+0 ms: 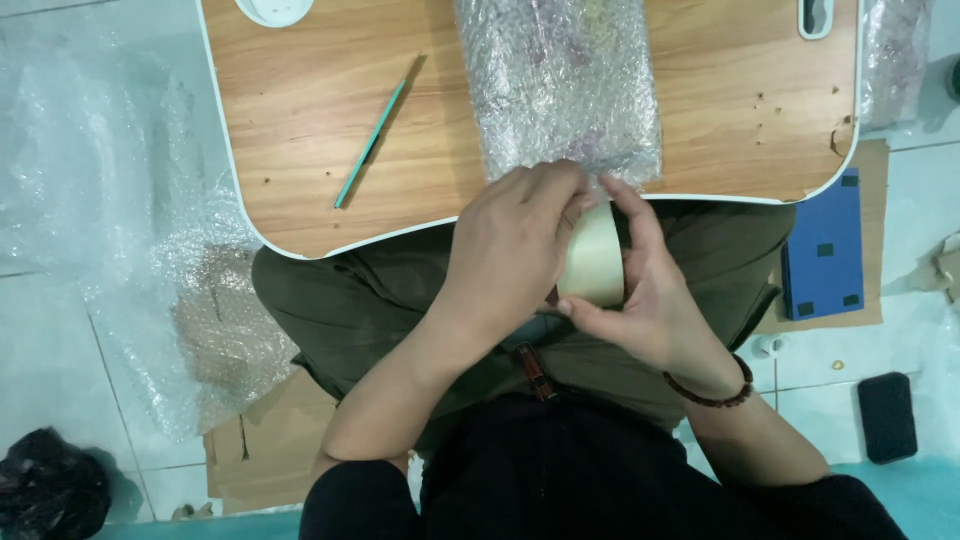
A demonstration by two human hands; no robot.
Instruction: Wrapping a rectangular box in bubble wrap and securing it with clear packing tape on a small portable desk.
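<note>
Right hand (655, 300) cups a tape roll (592, 258), thumb under its lower edge and fingers closed over the far side, so it is clamped on the roll. Left hand (510, 250) lies over the roll's left face, fingertips curled together at the top edge; they look to be picking at the tape end, but the end itself is hidden. Roll sits just below the table (300, 110) edge, above the lap, touching or almost touching the near end of a bubble-wrapped parcel (560, 85). Parcel lies on the table, long axis running away from the person, fully covered in wrap; no tape strip visible on it. Judgement: wrapping looks done, taping not yet started, so sealing the near end and any seams is left. 1 green pen or knife (372, 145) lies apart to the left on the table. A loose bubble wrap sheet (110, 230) lies on the floor to the left, cardboard (270, 440) beneath it. 1 blue box (822, 255) on the floor to the right, 1 dark sponge-like block (887, 415) nearer.
</note>
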